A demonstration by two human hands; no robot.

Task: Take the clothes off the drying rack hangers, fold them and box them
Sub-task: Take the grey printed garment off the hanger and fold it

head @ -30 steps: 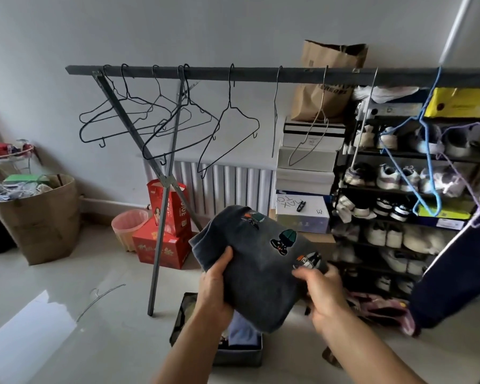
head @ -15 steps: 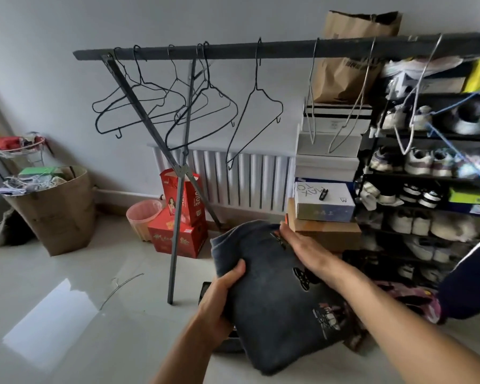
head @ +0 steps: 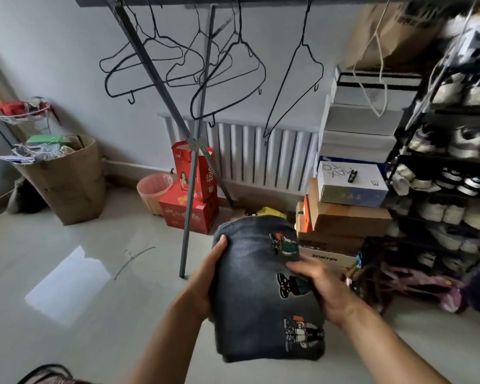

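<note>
— Since it is folded thick, how will that dark denim garment (head: pixel 257 295) handle?

— Soft but weighty, I'd judge — denim layers like to slide and spring open, and the embroidered patches add little stiffness. It is held in the air over the floor, below the hangers (head: pixel 222 70) on the drying rack (head: pixel 190 151).

— Who has it?

— The left hand (head: pixel 205 284) grips the left edge, thumb on top, fingers curled under. The right hand (head: pixel 320 286) lies on the front face with fingers fairly straight, pressing the fold flat; it is blurred, so whether any finger hooks the far edge I cannot say.

— Best place to hold?

— Both long sides, pinching all layers together. The box itself is not in view; shoe boxes (head: pixel 352 184) and a shoe shelf (head: pixel 449 167) stand to the right.
</note>
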